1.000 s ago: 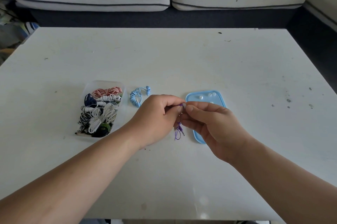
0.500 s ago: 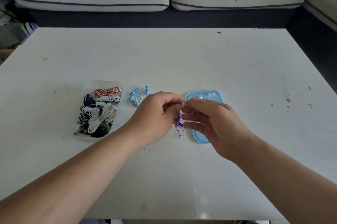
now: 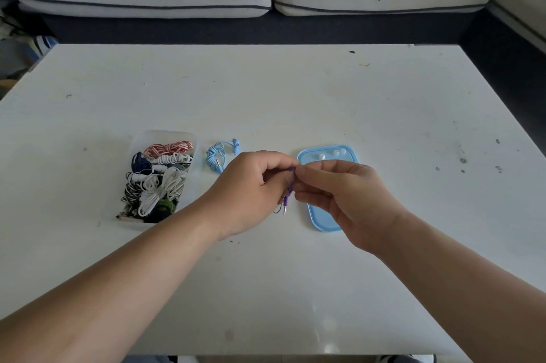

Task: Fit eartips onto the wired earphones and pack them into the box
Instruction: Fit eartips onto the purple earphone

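Right now both hands are working the purple earphones [image 3: 290, 175] just above the tabletop [image 3: 295, 96], between the box and the lid.

- Left hand [image 3: 254, 185]: fingers curled, pinching the earbud end. It looks like the anchor, holding the bud steady.
- Right hand [image 3: 345, 194]: thumb and forefinger pinch at the same spot, fingertip to fingertip with the left; the other fingers are loosely extended. Probably pushing an eartip on, but the tip itself is hidden between the fingers, so I can't tell.
- The purple cable and its plug [image 3: 284, 207] hang free below the pinch, clear of the work.
- Blue lid [image 3: 323, 222] lies flat just under the right hand and serves as a parts tray. Loose white eartips [image 3: 336, 152] sit at its far edge, so they stay together and within reach.
- Clear box [image 3: 165, 133] sits left of the hands, already holding many coiled earphones.
- Light-blue earphones [image 3: 217, 156] lie coiled on the tabletop between box and hands, outside the box; whether they carry tips is too small to tell.

Judgement: mid-fitting on the purple set, with coiling and boxing not yet done.
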`<act>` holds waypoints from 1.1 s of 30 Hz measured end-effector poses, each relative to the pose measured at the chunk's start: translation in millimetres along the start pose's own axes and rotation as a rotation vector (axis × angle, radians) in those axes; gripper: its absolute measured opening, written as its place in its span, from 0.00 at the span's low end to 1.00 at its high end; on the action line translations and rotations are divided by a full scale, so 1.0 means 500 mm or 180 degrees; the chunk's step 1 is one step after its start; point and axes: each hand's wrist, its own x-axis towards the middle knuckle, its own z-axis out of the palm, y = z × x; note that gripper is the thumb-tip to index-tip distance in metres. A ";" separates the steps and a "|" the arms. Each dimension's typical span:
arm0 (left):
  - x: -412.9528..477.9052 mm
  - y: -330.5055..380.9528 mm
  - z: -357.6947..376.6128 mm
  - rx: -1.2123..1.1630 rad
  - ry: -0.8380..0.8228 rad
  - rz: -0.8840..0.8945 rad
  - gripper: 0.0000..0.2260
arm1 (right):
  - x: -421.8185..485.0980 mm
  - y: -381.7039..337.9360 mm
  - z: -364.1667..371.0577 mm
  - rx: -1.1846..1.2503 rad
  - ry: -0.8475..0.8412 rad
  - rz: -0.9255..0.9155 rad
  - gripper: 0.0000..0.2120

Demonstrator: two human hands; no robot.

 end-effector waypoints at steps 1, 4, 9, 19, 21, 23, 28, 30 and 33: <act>0.000 -0.001 0.000 0.0001 -0.0002 0.0015 0.12 | 0.000 0.000 -0.001 0.0016 0.0008 0.0011 0.05; -0.001 -0.004 -0.002 -0.0032 0.0056 0.0026 0.13 | 0.002 0.000 -0.003 0.0145 -0.0060 0.0021 0.04; 0.003 -0.009 -0.003 -0.0165 0.0035 0.0004 0.12 | 0.008 0.005 -0.009 0.0085 -0.0293 0.0049 0.07; 0.003 -0.005 -0.003 -0.0290 0.0018 -0.0140 0.10 | 0.012 0.007 -0.012 -0.0441 -0.0421 -0.0242 0.08; 0.003 -0.004 -0.003 -0.0343 0.0042 -0.0156 0.10 | 0.011 0.008 -0.009 -0.0529 -0.0343 -0.0347 0.08; 0.002 -0.002 -0.002 -0.0373 0.0094 -0.0125 0.10 | 0.009 0.007 -0.004 -0.0562 -0.0266 -0.0431 0.08; 0.001 0.001 0.008 -0.0363 0.0282 -0.0111 0.10 | -0.002 0.004 0.012 -0.0603 -0.0099 -0.0572 0.08; 0.001 0.002 0.011 -0.0342 0.0295 -0.0122 0.10 | -0.005 0.007 0.018 -0.0645 -0.0010 -0.0605 0.07; 0.002 0.001 0.015 -0.0238 0.0375 -0.0093 0.10 | -0.003 0.014 0.023 -0.0754 0.0256 -0.0682 0.06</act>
